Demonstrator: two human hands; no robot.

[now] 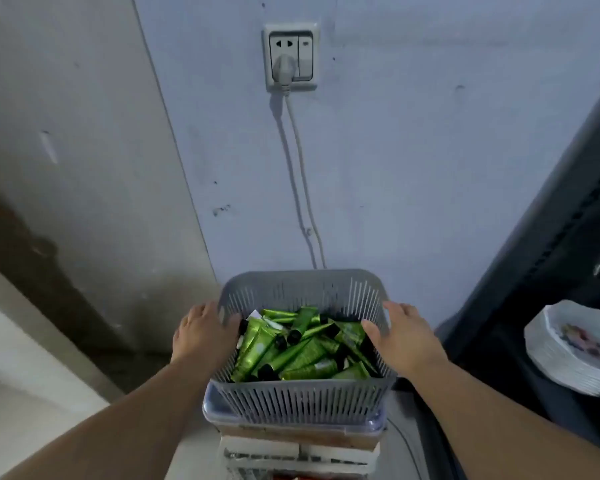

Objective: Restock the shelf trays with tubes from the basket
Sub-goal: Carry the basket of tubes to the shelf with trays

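Left hand (205, 336) grips left rim of grey basket (298, 396), thumb inside; right hand (407, 336) grips right rim likewise. Basket rests on clear container (215, 408) by wall. Best lifted level, both sides together, so heaped green tubes (305, 355) don't spill. Counts: two hands, one basket, tubes perhaps two dozen, overlapping, exact number unclear. Shelf trays not visible. One plate stack (551, 368) at right.

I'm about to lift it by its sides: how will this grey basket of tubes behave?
The basket has thin slotted walls, which will probably flex slightly where the left hand and right hand grip them. The green tubes lie loose in a heap, so they'd likely slide if it tilts.
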